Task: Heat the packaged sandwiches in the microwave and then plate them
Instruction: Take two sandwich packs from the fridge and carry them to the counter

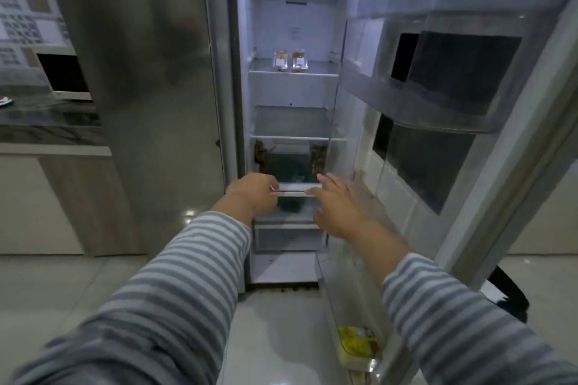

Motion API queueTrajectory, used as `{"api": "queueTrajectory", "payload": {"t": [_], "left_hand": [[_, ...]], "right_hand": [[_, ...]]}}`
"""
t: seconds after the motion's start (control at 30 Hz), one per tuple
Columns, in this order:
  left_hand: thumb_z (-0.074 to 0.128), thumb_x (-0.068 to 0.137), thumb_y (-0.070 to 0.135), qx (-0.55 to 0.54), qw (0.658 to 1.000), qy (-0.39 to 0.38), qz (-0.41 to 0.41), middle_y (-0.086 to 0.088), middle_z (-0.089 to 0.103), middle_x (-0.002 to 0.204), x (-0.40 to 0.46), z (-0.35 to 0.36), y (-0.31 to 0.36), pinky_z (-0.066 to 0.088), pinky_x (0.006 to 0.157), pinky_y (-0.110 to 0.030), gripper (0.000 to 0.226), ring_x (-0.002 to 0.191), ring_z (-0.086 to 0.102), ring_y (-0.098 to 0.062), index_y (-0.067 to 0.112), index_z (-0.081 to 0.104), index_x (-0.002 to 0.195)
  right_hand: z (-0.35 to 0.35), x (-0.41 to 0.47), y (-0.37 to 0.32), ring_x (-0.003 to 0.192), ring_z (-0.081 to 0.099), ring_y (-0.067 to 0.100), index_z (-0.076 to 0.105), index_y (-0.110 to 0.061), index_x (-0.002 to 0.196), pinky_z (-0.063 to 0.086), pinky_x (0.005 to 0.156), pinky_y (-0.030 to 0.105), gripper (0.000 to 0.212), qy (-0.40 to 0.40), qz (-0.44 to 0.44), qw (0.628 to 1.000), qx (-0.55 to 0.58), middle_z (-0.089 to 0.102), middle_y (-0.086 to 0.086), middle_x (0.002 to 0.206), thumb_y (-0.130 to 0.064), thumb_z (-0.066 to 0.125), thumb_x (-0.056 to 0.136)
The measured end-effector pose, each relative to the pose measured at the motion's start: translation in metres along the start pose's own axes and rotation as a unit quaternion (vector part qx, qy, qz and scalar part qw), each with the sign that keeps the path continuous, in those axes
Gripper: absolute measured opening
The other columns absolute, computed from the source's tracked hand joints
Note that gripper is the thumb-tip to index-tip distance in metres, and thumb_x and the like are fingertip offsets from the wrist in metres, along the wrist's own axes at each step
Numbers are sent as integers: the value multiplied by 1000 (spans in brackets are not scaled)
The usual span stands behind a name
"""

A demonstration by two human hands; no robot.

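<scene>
Upright, two packaged sandwiches point(291, 61) abreast, left hand point(255, 197) gripping drawer handle point(295, 189), right hand point(339, 208) fingers spread.

Two packaged sandwiches point(291, 61) stand side by side on a fridge shelf point(294, 72); below it the drawer point(295, 189), the microwave point(64, 76) far left on the counter point(47, 128)

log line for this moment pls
fridge door open | left hand grips white drawer front | right hand open beside it | two clear packaged sandwiches on upper shelf, untouched
</scene>
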State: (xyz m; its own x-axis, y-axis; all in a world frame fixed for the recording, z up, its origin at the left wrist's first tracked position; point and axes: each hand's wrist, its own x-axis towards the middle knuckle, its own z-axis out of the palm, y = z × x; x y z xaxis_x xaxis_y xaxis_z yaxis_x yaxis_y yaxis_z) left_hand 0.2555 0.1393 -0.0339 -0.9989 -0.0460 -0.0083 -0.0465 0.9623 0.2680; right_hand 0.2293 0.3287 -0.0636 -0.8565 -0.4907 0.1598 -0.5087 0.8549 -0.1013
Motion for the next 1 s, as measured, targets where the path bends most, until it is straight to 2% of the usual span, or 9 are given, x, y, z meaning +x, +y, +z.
{"api": "queueTrajectory", "payload": {"t": [0.2,0.27,0.37,0.47,0.6,0.67,0.77,0.9,1.0], "left_hand": [[52,90,35,-13,1000,-23,-10,4,63,117,65,0,-57,51,93,-40,31,105,59,-20,31,61,119],[52,90,39,-11,1000,-23,-2,5,62,119,93,-7,-74,51,93,-39,34,108,58,-19,31,59,122],[52,91,40,-13,1000,-14,11,6,61,122,134,-16,-93,50,95,-39,37,111,58,-17,29,57,126],[50,92,40,-2,1000,-13,27,5,61,122,171,-25,-106,50,94,-39,37,110,58,-18,28,57,127],[51,91,38,-8,999,9,52,0,63,119,219,-44,-108,51,92,-41,36,107,59,-21,26,60,124],[54,92,36,-28,998,24,59,-2,63,114,245,-55,-105,52,88,-39,32,102,59,-21,24,61,120],[56,92,35,-67,994,43,74,-2,60,121,288,-73,-96,49,92,-37,37,109,57,-20,23,55,127],[57,92,35,-102,986,95,95,0,56,131,351,-96,-85,47,96,-38,42,116,54,-20,24,51,132],[56,91,34,-106,979,137,110,-1,56,133,400,-112,-76,46,99,-40,44,120,53,-21,23,51,133]], "right_hand": [[24,90,-10,140,27,26,40,-23,143,27,114,43,52,-37,30,998,27,35,7,151,-34,54,95],[25,126,-11,125,45,27,45,-22,139,39,105,41,48,-54,48,997,40,50,7,139,-35,54,94],[25,175,-11,111,56,25,49,-24,137,47,93,34,44,-82,93,989,78,57,6,130,-37,52,95],[25,212,-7,107,58,23,51,-25,135,48,88,31,41,-77,117,985,102,57,4,130,-37,50,96],[17,255,4,113,57,22,53,-23,134,47,97,35,40,-55,132,984,106,59,3,130,-35,52,95],[7,279,11,108,58,22,55,-22,132,48,96,38,39,-44,135,986,86,61,5,125,-35,52,95],[-10,317,27,100,59,23,58,-23,127,50,92,41,35,-25,138,987,83,62,7,118,-35,52,95],[-30,380,55,117,56,26,55,-23,132,45,100,39,42,29,133,989,61,59,7,130,-37,55,93],[-46,429,77,120,54,26,56,-20,131,44,102,37,42,59,129,988,63,59,7,130,-36,56,92]]}}
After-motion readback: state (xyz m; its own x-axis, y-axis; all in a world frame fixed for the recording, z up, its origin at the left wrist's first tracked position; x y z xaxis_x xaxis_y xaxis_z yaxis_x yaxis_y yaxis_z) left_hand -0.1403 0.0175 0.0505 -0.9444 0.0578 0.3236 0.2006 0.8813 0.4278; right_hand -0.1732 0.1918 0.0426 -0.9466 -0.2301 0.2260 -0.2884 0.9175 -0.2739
